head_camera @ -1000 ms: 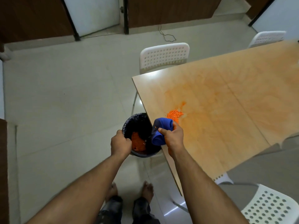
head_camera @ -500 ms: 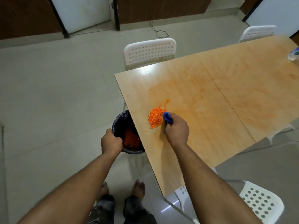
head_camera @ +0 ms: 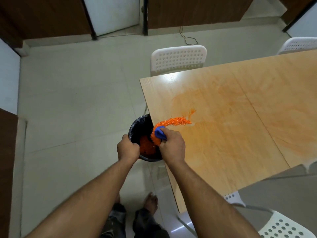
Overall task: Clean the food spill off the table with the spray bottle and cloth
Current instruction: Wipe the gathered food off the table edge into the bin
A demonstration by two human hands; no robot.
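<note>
Wiping orange crumbs off the bench edge into a bin.

At left, left hand (head_camera: 127, 148) clamped on the near rim of the black-lined bin (head_camera: 135, 126), fingers curled over it, bin tucked just under the bench (head_camera: 240, 134) left edge. Right of that, right hand (head_camera: 172, 146) at the same edge, fingers clenched round the blue cloth (head_camera: 159, 132), cloth poking out beyond the knuckles, touching the orange spill (head_camera: 173, 121) curving right and far. Farther right, wide bare stained wood; white chair (head_camera: 178, 59) at the far end.

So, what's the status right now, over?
Left hand gripping bin rim. Right hand sweeping orange crumbs off table edge with blue cloth. Nothing blocking.
</note>
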